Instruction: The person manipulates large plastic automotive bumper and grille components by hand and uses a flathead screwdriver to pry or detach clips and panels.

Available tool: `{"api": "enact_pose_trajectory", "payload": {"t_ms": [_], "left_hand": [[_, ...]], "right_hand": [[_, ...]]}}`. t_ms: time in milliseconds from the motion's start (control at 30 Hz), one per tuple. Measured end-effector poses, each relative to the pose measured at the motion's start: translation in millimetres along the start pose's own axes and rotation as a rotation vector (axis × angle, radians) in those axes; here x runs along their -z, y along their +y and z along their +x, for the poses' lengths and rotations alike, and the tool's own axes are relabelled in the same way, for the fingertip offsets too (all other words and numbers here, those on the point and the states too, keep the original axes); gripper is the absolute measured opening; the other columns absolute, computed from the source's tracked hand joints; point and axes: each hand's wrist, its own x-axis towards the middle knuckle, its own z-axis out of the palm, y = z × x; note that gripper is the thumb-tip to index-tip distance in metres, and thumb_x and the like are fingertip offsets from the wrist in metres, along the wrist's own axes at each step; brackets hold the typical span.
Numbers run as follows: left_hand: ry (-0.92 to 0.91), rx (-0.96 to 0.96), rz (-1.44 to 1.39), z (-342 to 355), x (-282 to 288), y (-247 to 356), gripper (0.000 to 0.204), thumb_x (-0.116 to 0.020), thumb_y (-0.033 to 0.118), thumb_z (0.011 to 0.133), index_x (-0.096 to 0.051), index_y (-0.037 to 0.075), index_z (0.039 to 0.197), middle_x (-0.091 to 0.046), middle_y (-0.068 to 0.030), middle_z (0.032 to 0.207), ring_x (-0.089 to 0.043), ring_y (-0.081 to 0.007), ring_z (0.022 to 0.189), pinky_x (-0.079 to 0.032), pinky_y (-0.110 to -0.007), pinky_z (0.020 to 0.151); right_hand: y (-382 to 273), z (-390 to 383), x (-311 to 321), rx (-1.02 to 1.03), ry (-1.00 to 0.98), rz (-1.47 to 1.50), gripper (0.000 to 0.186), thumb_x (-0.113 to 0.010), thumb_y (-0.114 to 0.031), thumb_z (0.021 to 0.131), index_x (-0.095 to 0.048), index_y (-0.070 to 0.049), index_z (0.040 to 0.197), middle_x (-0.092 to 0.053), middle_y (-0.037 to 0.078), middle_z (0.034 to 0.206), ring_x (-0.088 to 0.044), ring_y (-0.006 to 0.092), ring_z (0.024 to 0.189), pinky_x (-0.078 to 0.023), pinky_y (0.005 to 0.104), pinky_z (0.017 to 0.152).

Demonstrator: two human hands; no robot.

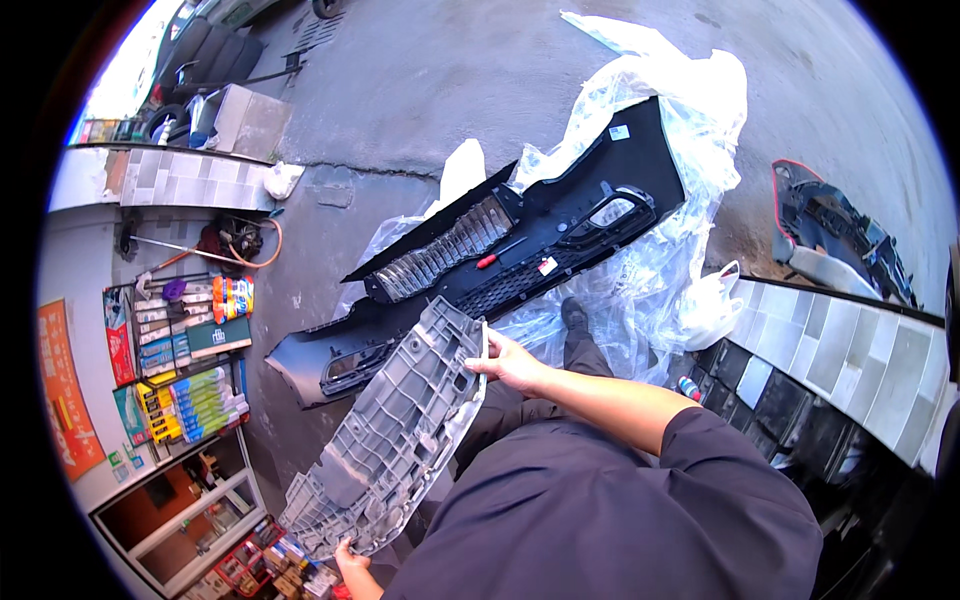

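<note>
Shelf (pixel 205 364) holding packages (pixel 205 400); hands (pixel 514 365) gripping panel (pixel 390 420) (ribbed).

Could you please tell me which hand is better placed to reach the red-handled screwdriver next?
Probably the right hand: it grips the grey panel near its upper end, closer to the screwdriver than the left hand, which holds the panel's lower end. Both hands are occupied, though.

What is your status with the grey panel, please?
Right hand at far end, left hand at near end. Grey panel held ribbed side up. Bumper beyond, partly on plastic; screwdriver lying on bumper.
</note>
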Motion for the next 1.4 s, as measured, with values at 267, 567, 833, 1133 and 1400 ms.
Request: {"api": "enact_pose_trajectory", "payload": {"t_ms": [267,567,833,1133,1400], "left_hand": [[-0.071,-0.486,0.481,-106.2,-16.8,-88.0,0.035,-0.067,0.011,0.080,-0.064,0.004,0.114,-0.068,-0.0123,0.120,-0.065,-0.0370,0.109,-0.046,-0.059,0.104],[0.095,0.158,-0.292,-121.2,-84.8,-136.1,0.036,-0.065,0.011,0.080,-0.064,0.002,0.115,-0.068,-0.0144,0.120,-0.064,-0.0377,0.111,-0.048,-0.059,0.102],[0.136,0.138,-0.215,-158.3,-144.4,-162.3,0.030,-0.066,0.011,0.077,-0.065,0.006,0.107,-0.069,-0.0115,0.116,-0.066,-0.0353,0.105,-0.051,-0.055,0.099],[-0.058,-0.074,-0.357,-219.4,-234.9,-158.8,0.027,-0.066,0.013,0.076,-0.065,0.011,0.103,-0.069,-0.0087,0.113,-0.066,-0.0326,0.105,-0.052,-0.054,0.097],[-0.237,-0.259,-0.518,-293.1,-320.4,-148.0,0.041,-0.062,0.018,0.076,-0.060,0.004,0.115,-0.065,-0.0139,0.120,-0.064,-0.0357,0.110,-0.052,-0.055,0.098]], "right_hand": [[-70.1,14.2,56.6,-0.133,-0.029,-0.032,0.053,-0.072,-0.014,0.093,-0.050,-0.013,0.140,-0.069,0.003,0.114,-0.066,0.0137,0.100,-0.056,0.0327,0.079],[-122.8,28.5,104.8,-0.190,0.026,-0.129,0.048,-0.074,-0.017,0.090,-0.054,-0.014,0.134,-0.070,0.002,0.109,-0.065,0.0120,0.092,-0.051,0.0302,0.071],[-184.0,27.3,147.0,-0.278,0.048,-0.163,0.048,-0.072,-0.015,0.092,-0.053,-0.014,0.136,-0.069,0.001,0.112,-0.066,0.0127,0.098,-0.054,0.0345,0.080],[-217.8,24.5,186.7,-0.220,0.084,-0.056,0.047,-0.065,-0.004,0.093,-0.053,-0.014,0.137,-0.068,0.003,0.115,-0.068,0.0162,0.099,-0.058,0.0377,0.085],[-252.1,15.8,211.1,-0.250,0.057,-0.003,0.048,-0.060,-0.003,0.096,-0.049,-0.017,0.140,-0.065,0.002,0.120,-0.066,0.0159,0.106,-0.057,0.0375,0.089]]}}
